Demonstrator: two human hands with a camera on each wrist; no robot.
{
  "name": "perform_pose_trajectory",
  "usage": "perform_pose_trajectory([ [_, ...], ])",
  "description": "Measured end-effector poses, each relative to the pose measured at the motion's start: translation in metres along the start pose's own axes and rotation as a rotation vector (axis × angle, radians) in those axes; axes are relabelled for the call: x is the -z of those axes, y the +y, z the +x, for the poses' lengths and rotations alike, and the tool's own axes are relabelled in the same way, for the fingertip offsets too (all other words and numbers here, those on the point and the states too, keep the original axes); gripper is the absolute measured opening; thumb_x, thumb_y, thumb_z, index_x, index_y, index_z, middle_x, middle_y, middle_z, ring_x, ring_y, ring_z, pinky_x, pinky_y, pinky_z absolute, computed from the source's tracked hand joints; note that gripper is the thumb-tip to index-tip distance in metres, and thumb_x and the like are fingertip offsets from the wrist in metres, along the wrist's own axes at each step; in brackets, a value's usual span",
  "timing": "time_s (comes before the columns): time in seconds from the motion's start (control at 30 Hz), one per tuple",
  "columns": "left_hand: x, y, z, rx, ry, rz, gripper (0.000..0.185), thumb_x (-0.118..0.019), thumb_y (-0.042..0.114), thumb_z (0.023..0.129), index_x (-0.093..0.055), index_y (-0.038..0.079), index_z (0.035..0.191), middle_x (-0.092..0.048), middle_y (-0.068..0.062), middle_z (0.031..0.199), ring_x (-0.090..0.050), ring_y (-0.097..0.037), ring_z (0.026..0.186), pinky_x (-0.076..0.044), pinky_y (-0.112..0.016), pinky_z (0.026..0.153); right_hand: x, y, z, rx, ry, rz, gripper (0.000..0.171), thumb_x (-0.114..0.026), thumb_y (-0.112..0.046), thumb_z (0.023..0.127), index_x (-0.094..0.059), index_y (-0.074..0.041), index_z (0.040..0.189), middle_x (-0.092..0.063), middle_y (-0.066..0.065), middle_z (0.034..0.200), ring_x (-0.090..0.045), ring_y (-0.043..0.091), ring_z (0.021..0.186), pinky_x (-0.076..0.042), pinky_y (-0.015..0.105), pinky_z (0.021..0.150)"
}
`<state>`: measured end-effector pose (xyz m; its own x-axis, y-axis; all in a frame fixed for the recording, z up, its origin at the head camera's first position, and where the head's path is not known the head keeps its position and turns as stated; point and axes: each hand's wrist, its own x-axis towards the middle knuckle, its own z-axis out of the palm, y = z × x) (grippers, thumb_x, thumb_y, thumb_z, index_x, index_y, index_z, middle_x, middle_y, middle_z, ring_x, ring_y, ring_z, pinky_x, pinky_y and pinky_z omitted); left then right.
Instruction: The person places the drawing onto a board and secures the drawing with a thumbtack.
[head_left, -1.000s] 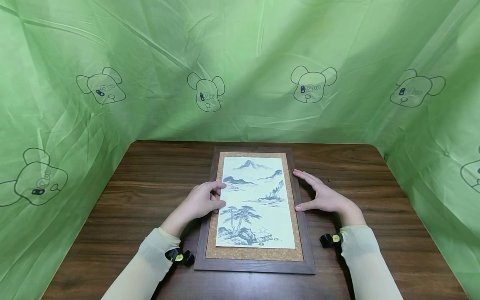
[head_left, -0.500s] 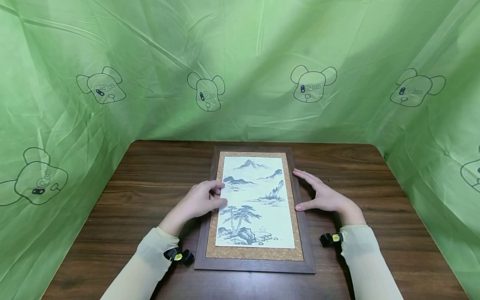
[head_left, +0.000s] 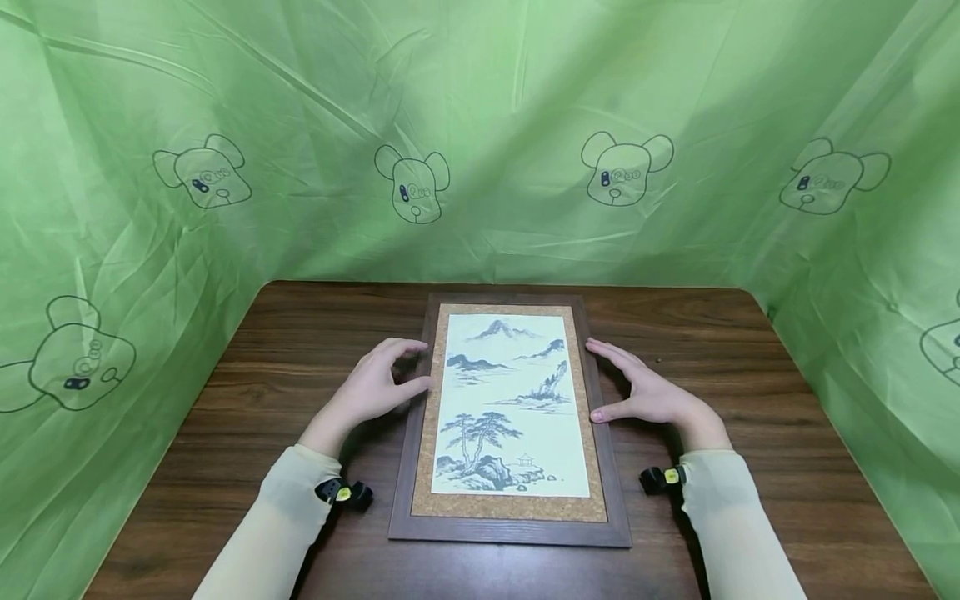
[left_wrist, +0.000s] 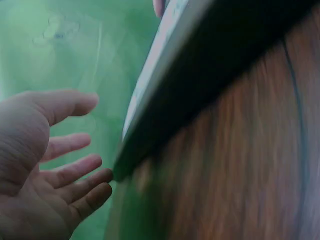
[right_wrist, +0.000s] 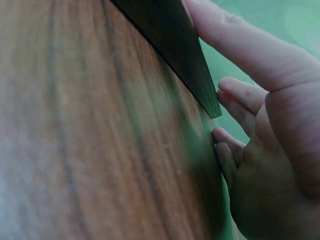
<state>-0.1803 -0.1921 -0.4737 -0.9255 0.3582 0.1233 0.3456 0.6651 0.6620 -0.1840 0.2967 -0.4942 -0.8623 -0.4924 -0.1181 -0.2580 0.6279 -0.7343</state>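
A sheet with an ink landscape of mountains and pines (head_left: 517, 400) lies on a cork panel (head_left: 510, 506) inside a dark brown wooden frame (head_left: 510, 531), flat on the table. My left hand (head_left: 367, 385) is at the frame's left side, fingers loosely bent around nothing; whether a fingertip touches the frame I cannot tell. In the left wrist view, thumb and fingers (left_wrist: 80, 170) are spread apart beside the frame's edge (left_wrist: 165, 95). My right hand (head_left: 656, 396) rests its thumb and fingertips against the frame's right side. The right wrist view has its thumb on the frame's side (right_wrist: 185, 60).
The wood-grain table (head_left: 285, 367) extends on both sides of the frame. A green curtain (head_left: 517, 242) with bear-head outlines encloses the back and sides. A tiny dark speck (head_left: 659, 360) lies right of the frame. Each wrist wears a small black camera.
My left hand has left the sheet's left edge and moved left to the frame's outer side. My right hand and the frame have stayed put.
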Motion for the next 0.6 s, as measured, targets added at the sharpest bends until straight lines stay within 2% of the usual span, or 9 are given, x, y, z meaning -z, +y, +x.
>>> perform_pose_trajectory([
  [0.13, 0.0, -0.015, 0.0, -0.02, -0.085, 0.03, 0.074, -0.086, 0.038, 0.098, -0.055, 0.014, 0.16, -0.053, -0.012, 0.162, -0.051, -0.038, 0.148, -0.044, -0.062, 0.116, 0.0, 0.001, -0.001, -0.006, -0.002, -0.003, 0.12, -0.097, -0.043, 0.084, -0.024, -0.023, 0.176, -0.013, 0.012, 0.183, -0.007, 0.045, 0.166, -0.016, 0.078, 0.123],
  [0.2, 0.0, -0.019, 0.0, -0.024, -0.121, 0.034, 0.078, -0.085, 0.038, 0.097, -0.052, 0.014, 0.163, -0.048, -0.013, 0.167, -0.044, -0.039, 0.155, -0.039, -0.064, 0.121, 0.0, 0.001, -0.001, -0.012, -0.001, 0.001, 0.12, -0.097, -0.044, 0.083, -0.024, -0.024, 0.176, -0.013, 0.011, 0.183, -0.009, 0.045, 0.166, -0.018, 0.077, 0.124],
  [0.4, -0.002, -0.024, 0.001, -0.054, -0.159, 0.016, 0.079, -0.084, 0.036, 0.099, -0.048, 0.013, 0.166, -0.035, -0.016, 0.176, -0.034, -0.042, 0.16, -0.034, -0.067, 0.123, 0.003, 0.002, -0.002, -0.027, 0.018, 0.032, 0.116, -0.097, -0.045, 0.083, -0.029, -0.026, 0.175, -0.02, 0.01, 0.181, -0.015, 0.043, 0.166, -0.021, 0.074, 0.125],
  [0.5, -0.004, -0.021, 0.001, -0.069, -0.183, -0.004, 0.079, -0.082, 0.038, 0.1, -0.047, 0.015, 0.167, -0.027, -0.012, 0.18, -0.03, -0.041, 0.163, -0.033, -0.069, 0.123, 0.007, 0.002, -0.003, -0.048, 0.025, 0.042, 0.113, -0.096, -0.047, 0.084, -0.031, -0.028, 0.174, -0.023, 0.01, 0.181, -0.019, 0.045, 0.165, -0.022, 0.073, 0.125],
  [0.6, -0.006, -0.018, 0.0, -0.085, -0.202, -0.01, 0.081, -0.081, 0.043, 0.101, -0.045, 0.017, 0.168, -0.023, -0.008, 0.182, -0.028, -0.039, 0.164, -0.031, -0.07, 0.124, 0.014, 0.002, -0.005, -0.044, 0.054, 0.045, 0.105, -0.094, -0.046, 0.087, -0.037, -0.024, 0.172, -0.032, 0.012, 0.178, -0.028, 0.047, 0.161, -0.026, 0.07, 0.125],
])
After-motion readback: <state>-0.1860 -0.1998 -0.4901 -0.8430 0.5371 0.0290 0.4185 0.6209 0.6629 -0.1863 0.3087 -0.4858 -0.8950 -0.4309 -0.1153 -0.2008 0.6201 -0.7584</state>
